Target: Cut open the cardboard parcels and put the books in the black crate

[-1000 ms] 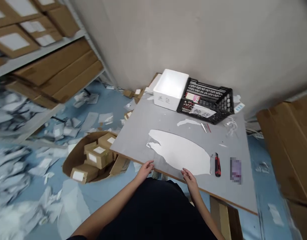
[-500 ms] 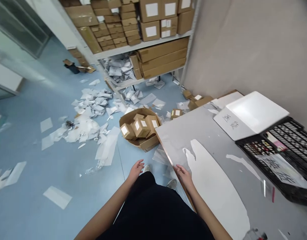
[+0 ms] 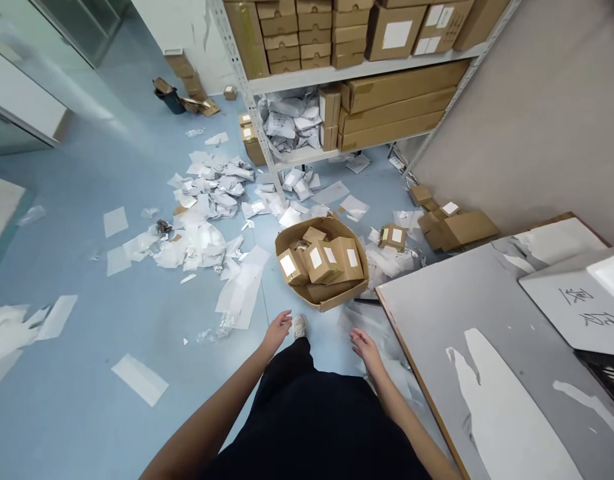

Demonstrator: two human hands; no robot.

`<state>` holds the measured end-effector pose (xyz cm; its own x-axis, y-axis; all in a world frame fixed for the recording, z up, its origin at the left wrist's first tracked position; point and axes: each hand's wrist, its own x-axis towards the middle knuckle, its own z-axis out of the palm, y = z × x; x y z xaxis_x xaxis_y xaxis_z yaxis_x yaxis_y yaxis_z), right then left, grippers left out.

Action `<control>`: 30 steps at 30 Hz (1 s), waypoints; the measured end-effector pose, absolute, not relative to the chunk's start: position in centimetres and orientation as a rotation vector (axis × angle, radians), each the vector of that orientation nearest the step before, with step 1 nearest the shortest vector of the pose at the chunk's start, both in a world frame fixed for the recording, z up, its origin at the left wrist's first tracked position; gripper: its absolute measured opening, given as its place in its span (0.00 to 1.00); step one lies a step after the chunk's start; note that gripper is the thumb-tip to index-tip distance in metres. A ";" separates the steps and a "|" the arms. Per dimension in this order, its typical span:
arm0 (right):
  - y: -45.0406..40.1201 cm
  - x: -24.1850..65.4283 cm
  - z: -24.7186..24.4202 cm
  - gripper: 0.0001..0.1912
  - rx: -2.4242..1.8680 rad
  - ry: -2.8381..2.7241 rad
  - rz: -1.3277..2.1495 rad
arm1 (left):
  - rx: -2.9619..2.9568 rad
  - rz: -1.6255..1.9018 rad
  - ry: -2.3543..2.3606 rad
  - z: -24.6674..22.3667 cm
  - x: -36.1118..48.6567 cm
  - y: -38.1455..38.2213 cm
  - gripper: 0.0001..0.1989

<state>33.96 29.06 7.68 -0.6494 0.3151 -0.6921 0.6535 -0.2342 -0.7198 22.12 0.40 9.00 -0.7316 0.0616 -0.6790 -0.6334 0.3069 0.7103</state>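
My left hand (image 3: 278, 331) hangs in the air above the floor, its fingers apart and nothing in them. To its right, my right hand (image 3: 365, 348) is also free, fingers loosely spread, left of the grey table's edge. Just ahead of both hands, touching neither, an open cardboard box (image 3: 327, 299) with rounded, bulging sides stands on the floor. Several smaller brown cartons with white labels, such as one carton (image 3: 321, 263), lie heaped inside it. My shoe (image 3: 299, 326) shows between the hands, close to the box.
A grey table (image 3: 427, 307) with torn white sheets stands on the right. Metal shelving (image 3: 307, 155) loaded with cartons and pale mailing bags is ahead. Scattered white paper and bags (image 3: 201, 243) cover the floor at left. Small cartons (image 3: 457, 227) lie by the wall.
The view has shifted as I moved: the box of cartons now appears nearer and further right. The table has slid rightwards, and my right hand is now off its edge. Both hands stay empty.
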 end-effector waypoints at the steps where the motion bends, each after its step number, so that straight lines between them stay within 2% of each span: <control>1: 27.8 32.4 7.7 0.32 1.174 1.756 -1.973 | -0.489 1.458 1.971 9.0 20.5 -0.4 0.24; 10: 23.8 21.5 6.6 0.32 1.216 1.706 -2.066 | -0.465 1.467 1.976 7.2 10.4 -2.5 0.24; 17: 21.9 14.5 1.5 0.30 1.330 1.536 -2.080 | -0.540 1.464 2.027 3.7 5.7 -2.3 0.25; 23: 20.7 11.1 -5.0 0.27 1.473 1.427 -2.060 | -0.588 1.391 2.071 -2.3 1.9 -2.1 0.25; 30: 21.6 7.8 -12.9 0.25 1.775 1.332 -2.062 | -0.412 1.297 2.102 -12.1 -6.2 0.4 0.24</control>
<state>7.79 21.62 -12.93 -0.3094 0.4373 -0.8444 0.5903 -0.6079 -0.5311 -6.25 0.45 -12.09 -0.7548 0.0589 -0.6534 -0.5575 0.4674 0.6861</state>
